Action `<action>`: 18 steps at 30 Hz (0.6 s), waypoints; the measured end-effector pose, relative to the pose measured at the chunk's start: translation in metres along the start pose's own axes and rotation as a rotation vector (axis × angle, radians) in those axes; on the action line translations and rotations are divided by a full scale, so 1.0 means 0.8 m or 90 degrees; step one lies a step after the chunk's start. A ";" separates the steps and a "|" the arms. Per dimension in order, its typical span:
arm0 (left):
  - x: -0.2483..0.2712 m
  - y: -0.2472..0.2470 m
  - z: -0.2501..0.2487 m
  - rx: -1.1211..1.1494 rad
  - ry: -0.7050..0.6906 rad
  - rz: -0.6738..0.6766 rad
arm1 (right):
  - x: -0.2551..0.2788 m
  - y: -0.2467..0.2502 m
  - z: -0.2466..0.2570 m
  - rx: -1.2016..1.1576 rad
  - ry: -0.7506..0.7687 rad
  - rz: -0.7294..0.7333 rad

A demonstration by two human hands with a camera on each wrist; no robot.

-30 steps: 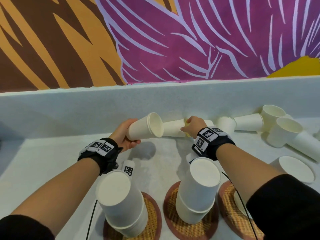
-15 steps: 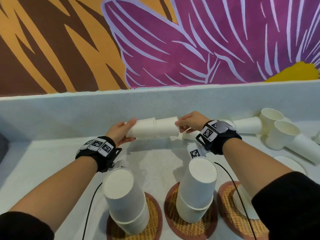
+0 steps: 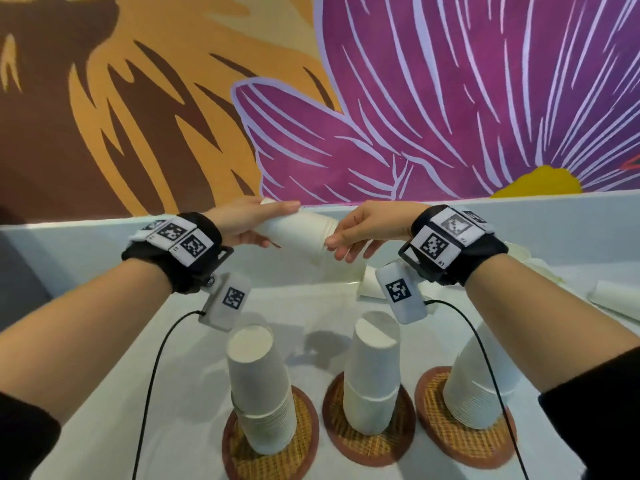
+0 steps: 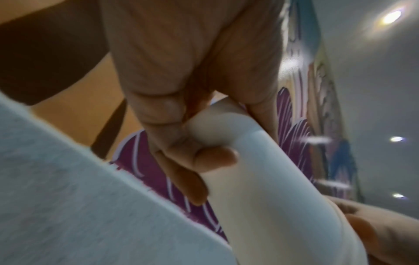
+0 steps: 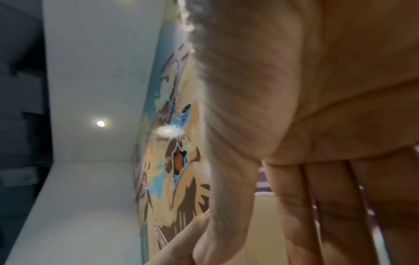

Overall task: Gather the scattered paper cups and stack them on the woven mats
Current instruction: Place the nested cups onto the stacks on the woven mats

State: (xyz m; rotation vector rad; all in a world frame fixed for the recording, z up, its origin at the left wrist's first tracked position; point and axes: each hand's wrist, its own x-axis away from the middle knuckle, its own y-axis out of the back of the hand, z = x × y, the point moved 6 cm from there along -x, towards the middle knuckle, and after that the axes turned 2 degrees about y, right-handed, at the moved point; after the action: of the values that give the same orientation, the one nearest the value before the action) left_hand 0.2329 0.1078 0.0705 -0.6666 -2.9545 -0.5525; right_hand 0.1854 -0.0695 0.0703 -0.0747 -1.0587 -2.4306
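Two white paper cups (image 3: 298, 233), nested into one short stack, lie sideways in the air above the counter. My left hand (image 3: 258, 223) grips their base end, fingers curled round the cups (image 4: 260, 179). My right hand (image 3: 346, 233) pinches the rim end between thumb and fingers; the cup (image 5: 265, 224) shows between them. Below stand three round woven mats. The left mat (image 3: 277, 459) bears an upside-down cup stack (image 3: 259, 386), as do the middle mat (image 3: 367, 445), with a stack (image 3: 372, 372), and the right mat (image 3: 460, 448), with a stack (image 3: 474, 386).
Loose cups lie on the white counter (image 3: 194, 375): one (image 3: 370, 282) behind my right wrist, others (image 3: 613, 299) at the far right. A low white ledge (image 3: 69, 244) and a painted wall close the back. Sensor cables hang from both wrists.
The right cup has slid fully into the left-hand cup. Both hands have lifted the nested pair higher off the counter, and the view has tilted up.
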 end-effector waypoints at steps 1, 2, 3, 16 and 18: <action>0.009 -0.002 -0.013 -0.007 -0.008 0.004 | 0.012 0.003 0.003 0.003 0.003 -0.011; 0.018 -0.005 -0.024 -0.015 -0.016 0.007 | 0.025 0.006 0.005 0.001 0.006 -0.021; 0.026 -0.008 -0.035 -0.029 -0.023 0.013 | 0.037 0.008 0.005 -0.004 0.009 -0.029; 0.105 -0.206 -0.070 -0.710 -0.209 0.131 | 0.164 0.020 -0.082 0.326 -0.320 -0.189; 0.102 -0.242 -0.031 -0.793 -0.199 0.160 | 0.172 0.000 -0.110 0.342 -0.374 -0.159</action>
State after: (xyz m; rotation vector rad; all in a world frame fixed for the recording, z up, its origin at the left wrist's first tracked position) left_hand 0.0761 -0.0309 0.0408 -1.2049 -2.3364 -2.4348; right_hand 0.0762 -0.1878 0.0415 -0.5260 -2.0555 -2.2889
